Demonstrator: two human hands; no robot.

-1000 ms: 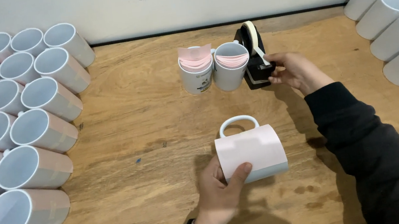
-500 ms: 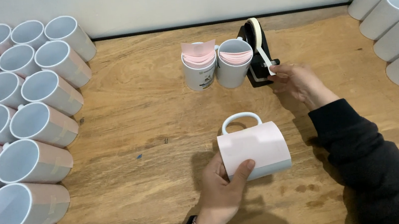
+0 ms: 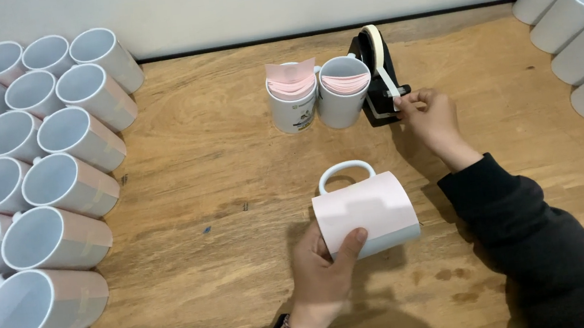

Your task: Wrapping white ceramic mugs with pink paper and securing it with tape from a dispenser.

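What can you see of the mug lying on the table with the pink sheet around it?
The white glossy mug wrapped in a pale pink paper sheet lies on its side on the wooden table, handle loop pointing away toward the wall. The sheet covers most of the barrel; a grey-white strip shows along the lower right edge. The left hand presses it down, thumb across the paper. The right hand is apart from it, at the black tape dispenser.

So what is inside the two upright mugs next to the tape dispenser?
Both upright mugs hold pink paper sheets, which stand curled inside and rise just above the rims. The mug walls hide how deep the sheets go and whether anything lies beneath them.
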